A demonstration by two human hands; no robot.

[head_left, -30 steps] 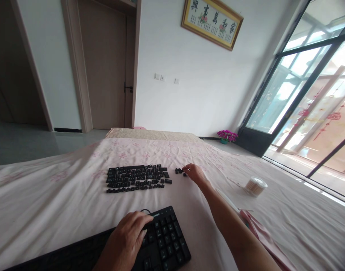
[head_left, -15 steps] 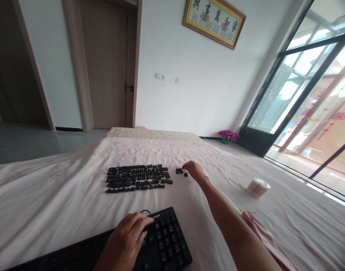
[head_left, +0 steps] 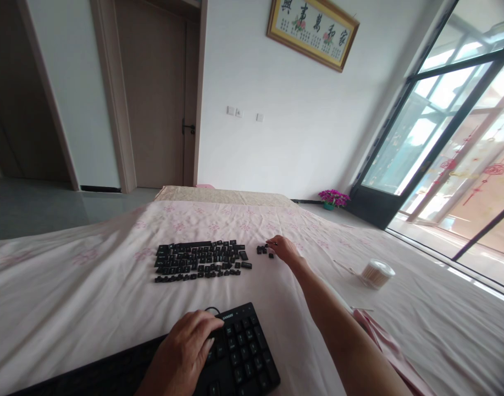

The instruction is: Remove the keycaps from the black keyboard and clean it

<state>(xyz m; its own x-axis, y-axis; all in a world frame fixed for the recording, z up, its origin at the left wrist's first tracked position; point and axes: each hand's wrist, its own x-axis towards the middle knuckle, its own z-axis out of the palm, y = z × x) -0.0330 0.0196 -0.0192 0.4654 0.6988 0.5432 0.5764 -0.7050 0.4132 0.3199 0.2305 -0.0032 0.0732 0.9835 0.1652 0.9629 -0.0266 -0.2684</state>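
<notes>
My left hand [head_left: 186, 346] lies over the black keyboard [head_left: 252, 352], fingers bent together near its back edge and thumb on the keys beside the number pad. The number pad keeps its keycaps; the long left part of the board looks dark and bare. Farther out, my right hand [head_left: 283, 248] is closed in a pinch, low over the bedsheet. At its fingertips shows a small dark thing, too small to name. Several loose keycaps [head_left: 262, 249] lie right beside those fingers. To their left, many black keycaps [head_left: 202, 258] are laid out in rows.
A clear round tub of cotton swabs [head_left: 377, 273] stands on the pink flowered sheet [head_left: 123, 297] at right, with loose swabs [head_left: 344, 268] beside it. Pink cloth [head_left: 379, 341] lies near my right forearm. Beyond the bed are a flowerpot [head_left: 333, 199] and a door [head_left: 153, 99].
Hardly anything differs. My right hand makes at most a very slight movement by the small group of keycaps; my left hand stays on the keyboard.
</notes>
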